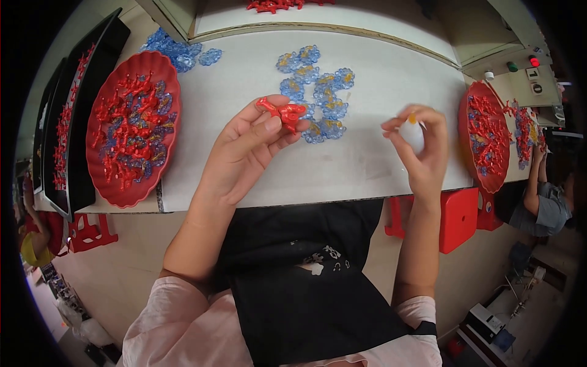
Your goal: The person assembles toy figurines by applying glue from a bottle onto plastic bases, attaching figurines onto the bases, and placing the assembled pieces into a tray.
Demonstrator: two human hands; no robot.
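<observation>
hands at bench | red part [282,114] pinched in left hand [244,150] | white bottle [412,134] gripped by right hand [422,147], fingers closed | tip best steadied close to the part

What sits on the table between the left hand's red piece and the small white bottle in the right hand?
Nothing visible: bare white table separates the red piece in the left hand from the white bottle in the right hand. The blue pieces lie just behind.
</observation>
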